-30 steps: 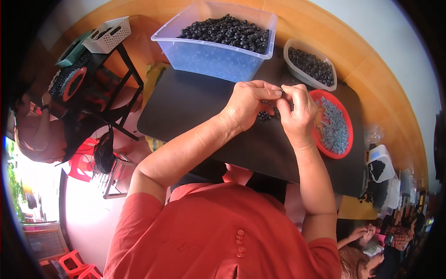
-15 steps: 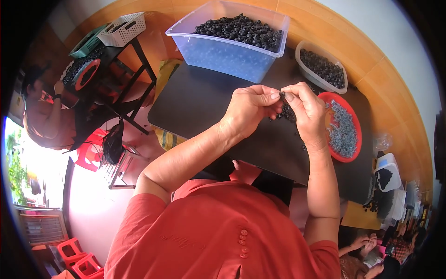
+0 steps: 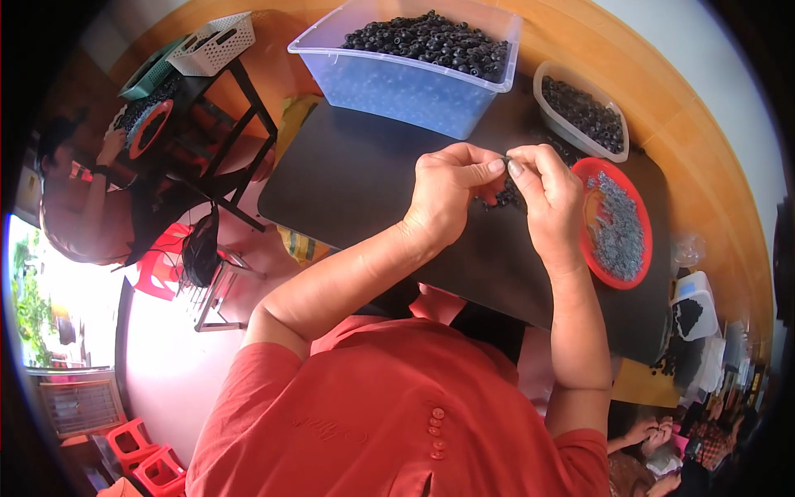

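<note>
Over the dark table [image 3: 348,178], my left hand [image 3: 447,192] and my right hand [image 3: 548,192] meet at the fingertips. Both are closed in a pinch around one small black piece [image 3: 506,158], mostly covered by the thumbs and fingers. Loose black pieces [image 3: 508,197] lie on the tabletop just below and behind the fingers. To the right of my right hand sits a round red tray [image 3: 645,219] with many tiny grey-blue pieces. Beyond the hands stands a large clear bluish bin [image 3: 397,89] heaped with black ring-like pieces.
A smaller clear tub [image 3: 556,124] of black pieces stands at the far right, near the orange wall [image 3: 671,124]. At left, a co-worker [image 3: 87,199] sits by another table with a white basket [image 3: 224,45]. Other people's hands [image 3: 650,435] show at lower right. Red stools [image 3: 145,455] stand lower left.
My hands stay pinched together, the fingertips closer over the black piece, which shows less. The view has shifted slightly. The co-worker at left has moved a hand toward their tray.
</note>
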Demonstrator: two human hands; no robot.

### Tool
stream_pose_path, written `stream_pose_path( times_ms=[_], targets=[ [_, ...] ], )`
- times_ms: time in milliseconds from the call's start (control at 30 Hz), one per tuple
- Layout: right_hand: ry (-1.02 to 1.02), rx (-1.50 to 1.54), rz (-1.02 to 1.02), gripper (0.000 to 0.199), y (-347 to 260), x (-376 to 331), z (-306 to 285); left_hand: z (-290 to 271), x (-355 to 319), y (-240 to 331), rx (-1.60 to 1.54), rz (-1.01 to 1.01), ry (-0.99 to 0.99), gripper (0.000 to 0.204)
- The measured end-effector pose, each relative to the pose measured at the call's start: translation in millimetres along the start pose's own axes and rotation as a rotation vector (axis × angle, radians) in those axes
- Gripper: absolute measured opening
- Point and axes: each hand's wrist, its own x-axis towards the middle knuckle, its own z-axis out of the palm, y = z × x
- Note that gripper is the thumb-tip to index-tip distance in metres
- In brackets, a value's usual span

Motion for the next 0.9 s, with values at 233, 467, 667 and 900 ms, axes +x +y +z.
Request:
stream_pose_path(
  times_ms=[233, 467, 667, 900],
  targets=[
    [0.008, -0.124, -0.093, 0.026, 0.7, -1.9, 8.9, -14.5, 8.4, -7.9, -0.256, -0.190, -0.043, 0.008],
    [0.033, -0.160, -0.132, 0.023, 8.2, -2.3, 14.9, -17.7, 9.1, -9.6, -0.313, -0.214, -0.080, 0.007],
    [0.054, -0.201, -0.234, 0.020, 7.1, -1.4, 14.6, -14.0, 3.9, -5.7, -0.357, -0.268, -0.114, 0.018],
    [0.038, -0.179, -0.267, 0.017, 4.6, -1.9, 13.6, -15.3, 0.8, -3.2, -0.407, -0.285, -0.138, 0.027]
  ],
)
